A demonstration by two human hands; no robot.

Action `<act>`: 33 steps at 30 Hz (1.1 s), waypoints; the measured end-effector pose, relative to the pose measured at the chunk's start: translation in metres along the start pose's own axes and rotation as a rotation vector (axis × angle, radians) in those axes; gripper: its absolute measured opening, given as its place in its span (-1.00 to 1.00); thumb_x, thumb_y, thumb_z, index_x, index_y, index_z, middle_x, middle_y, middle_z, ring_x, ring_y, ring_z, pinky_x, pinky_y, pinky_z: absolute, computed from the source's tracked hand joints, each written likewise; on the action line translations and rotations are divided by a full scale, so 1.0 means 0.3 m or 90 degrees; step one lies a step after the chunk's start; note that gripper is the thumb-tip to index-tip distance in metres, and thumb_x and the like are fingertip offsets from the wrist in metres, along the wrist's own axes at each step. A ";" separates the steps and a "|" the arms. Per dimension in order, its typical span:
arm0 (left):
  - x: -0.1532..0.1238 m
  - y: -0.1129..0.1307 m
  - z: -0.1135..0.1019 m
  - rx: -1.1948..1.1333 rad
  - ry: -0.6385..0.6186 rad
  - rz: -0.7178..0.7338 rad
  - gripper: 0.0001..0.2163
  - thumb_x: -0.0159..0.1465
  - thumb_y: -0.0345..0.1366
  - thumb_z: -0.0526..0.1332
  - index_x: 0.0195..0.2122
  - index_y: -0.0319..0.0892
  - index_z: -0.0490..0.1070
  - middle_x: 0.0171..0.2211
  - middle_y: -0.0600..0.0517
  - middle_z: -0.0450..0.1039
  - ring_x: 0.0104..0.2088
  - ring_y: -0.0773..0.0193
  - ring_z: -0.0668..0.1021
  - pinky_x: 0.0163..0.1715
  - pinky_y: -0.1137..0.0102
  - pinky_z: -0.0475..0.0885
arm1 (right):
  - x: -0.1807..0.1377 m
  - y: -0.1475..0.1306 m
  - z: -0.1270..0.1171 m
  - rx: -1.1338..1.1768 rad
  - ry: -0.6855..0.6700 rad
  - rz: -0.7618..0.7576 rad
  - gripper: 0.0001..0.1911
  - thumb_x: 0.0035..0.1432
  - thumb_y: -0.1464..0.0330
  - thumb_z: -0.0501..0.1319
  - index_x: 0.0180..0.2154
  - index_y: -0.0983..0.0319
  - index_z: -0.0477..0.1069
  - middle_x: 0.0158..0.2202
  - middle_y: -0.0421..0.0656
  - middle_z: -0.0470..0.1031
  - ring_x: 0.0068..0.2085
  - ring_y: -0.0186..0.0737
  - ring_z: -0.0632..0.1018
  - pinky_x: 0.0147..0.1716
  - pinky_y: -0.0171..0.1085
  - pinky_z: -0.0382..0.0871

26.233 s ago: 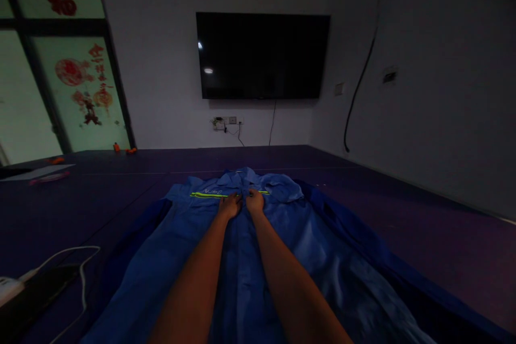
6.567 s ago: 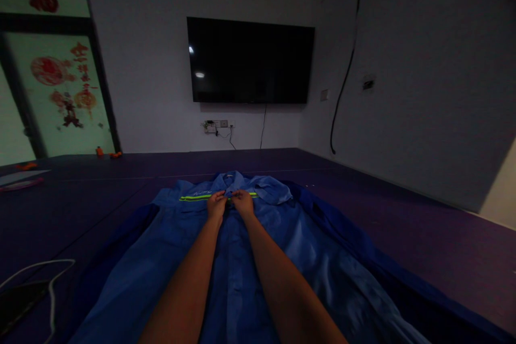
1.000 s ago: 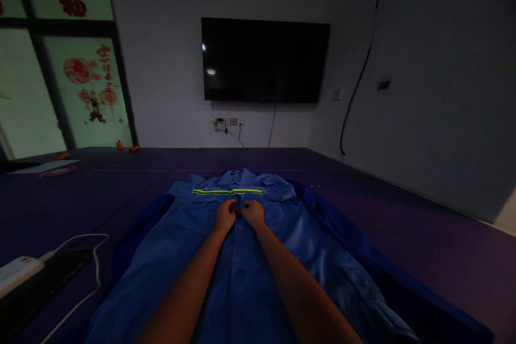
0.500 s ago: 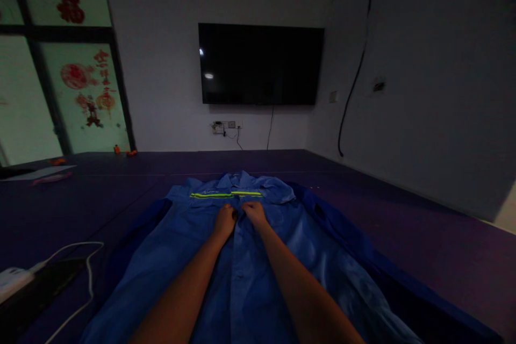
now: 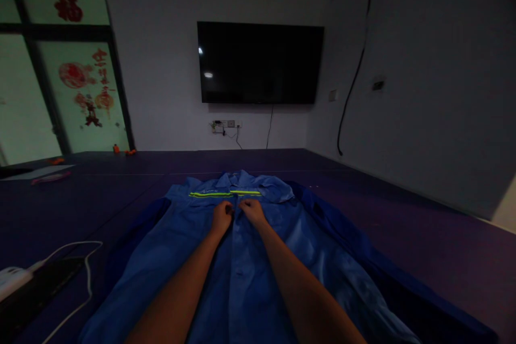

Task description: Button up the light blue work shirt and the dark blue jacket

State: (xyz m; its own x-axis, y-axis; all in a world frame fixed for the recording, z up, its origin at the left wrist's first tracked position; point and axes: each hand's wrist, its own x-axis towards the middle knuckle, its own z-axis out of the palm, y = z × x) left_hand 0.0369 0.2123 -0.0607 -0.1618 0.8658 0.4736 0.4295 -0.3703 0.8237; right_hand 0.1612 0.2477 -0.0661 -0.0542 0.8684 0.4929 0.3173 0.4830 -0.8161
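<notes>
A blue work shirt (image 5: pixel 237 274) lies spread out on the purple surface, its collar far from me and its sleeves out to the sides. Yellow-green reflective stripes (image 5: pixel 212 194) cross its chest. At the front placket, just below the stripes, my left hand (image 5: pixel 222 216) is closed, fingers curled at the left side of the opening. Close beside it, my right hand (image 5: pixel 252 209) pinches the placket edge from the right. The fingertips and the fabric between them are dark and partly hidden, so a button there cannot be made out.
At the lower left, a white power strip (image 5: pixel 14 281) with a white cable (image 5: pixel 89 274) lies by a dark flat object. Small orange items (image 5: pixel 116 148) sit near the glass door (image 5: pixel 84 97). A television (image 5: pixel 260 63) hangs on the far wall; a black cable (image 5: pixel 355 80) dangles at right.
My left hand has shifted very slightly left, and its fingers look a little looser. My right hand stays at the placket. The shirt lies as before.
</notes>
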 end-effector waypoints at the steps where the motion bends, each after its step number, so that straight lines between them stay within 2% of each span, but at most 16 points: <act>1: 0.000 0.000 0.000 -0.004 -0.001 0.000 -0.87 -0.07 -0.58 0.18 -0.55 -0.21 0.38 -0.57 0.07 0.39 -0.44 0.31 0.45 -0.31 0.42 0.31 | 0.000 -0.003 0.000 0.006 -0.001 -0.007 -0.81 -0.11 0.35 0.09 -0.62 0.28 0.42 -0.59 -0.21 0.45 -0.46 -0.26 0.46 -0.46 -0.37 0.28; 5: 0.001 0.001 -0.001 -0.012 -0.021 -0.007 -0.89 -0.05 -0.56 0.18 -0.56 -0.21 0.38 -0.57 0.06 0.40 -0.44 0.30 0.46 -0.33 0.43 0.30 | -0.006 -0.009 0.000 0.013 -0.009 -0.019 -0.82 -0.12 0.35 0.11 -0.59 0.27 0.44 -0.53 -0.18 0.49 -0.40 -0.22 0.48 -0.41 -0.35 0.31; 9: 0.002 0.003 0.004 0.002 -0.018 -0.011 -0.89 -0.06 -0.55 0.19 -0.55 -0.22 0.39 -0.55 0.05 0.43 -0.45 0.30 0.46 -0.35 0.45 0.29 | -0.010 -0.007 0.006 -0.004 -0.009 -0.025 -0.79 -0.10 0.34 0.09 -0.60 0.27 0.43 -0.58 -0.20 0.46 -0.46 -0.26 0.46 -0.46 -0.38 0.27; 14: 0.000 0.013 0.009 0.092 -0.021 -0.024 -0.91 -0.02 -0.53 0.16 -0.51 -0.24 0.41 -0.50 0.03 0.45 -0.44 0.33 0.46 -0.39 0.49 0.29 | -0.005 0.002 0.014 -0.084 0.013 -0.022 -0.61 -0.03 0.21 0.04 -0.76 0.26 0.26 -0.78 -0.28 0.19 -0.65 -0.37 0.29 -0.65 -0.41 0.05; 17: -0.001 0.021 0.007 0.148 -0.031 -0.025 -0.90 0.01 -0.52 0.14 -0.49 -0.26 0.41 -0.48 0.03 0.46 -0.43 0.35 0.47 -0.39 0.50 0.29 | -0.003 0.005 0.014 -0.102 0.009 -0.031 -0.59 -0.03 0.20 0.03 -0.78 0.26 0.20 -0.80 -0.30 0.10 -0.68 -0.40 0.24 -0.67 -0.41 -0.03; 25: -0.005 0.029 0.004 0.159 -0.035 -0.026 -0.89 0.03 -0.52 0.13 -0.48 -0.26 0.42 -0.46 0.02 0.47 -0.43 0.36 0.47 -0.40 0.51 0.29 | -0.014 0.000 0.017 -0.068 0.010 -0.014 -0.73 -0.04 0.30 0.06 -0.66 0.28 0.35 -0.69 -0.25 0.34 -0.58 -0.36 0.36 -0.60 -0.43 0.09; 33: -0.002 0.018 0.006 0.167 -0.027 -0.007 -0.89 0.03 -0.51 0.13 -0.48 -0.26 0.43 -0.51 0.03 0.46 -0.45 0.36 0.47 -0.41 0.50 0.29 | -0.012 -0.006 0.015 -0.062 0.016 -0.007 -0.75 -0.06 0.33 0.06 -0.66 0.27 0.37 -0.67 -0.23 0.37 -0.56 -0.34 0.38 -0.59 -0.42 0.11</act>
State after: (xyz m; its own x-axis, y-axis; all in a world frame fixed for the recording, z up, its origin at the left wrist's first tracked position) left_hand 0.0408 0.2102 -0.0570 -0.1328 0.8849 0.4464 0.6440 -0.2654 0.7175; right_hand 0.1565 0.2442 -0.0677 -0.0352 0.8597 0.5096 0.4073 0.4779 -0.7782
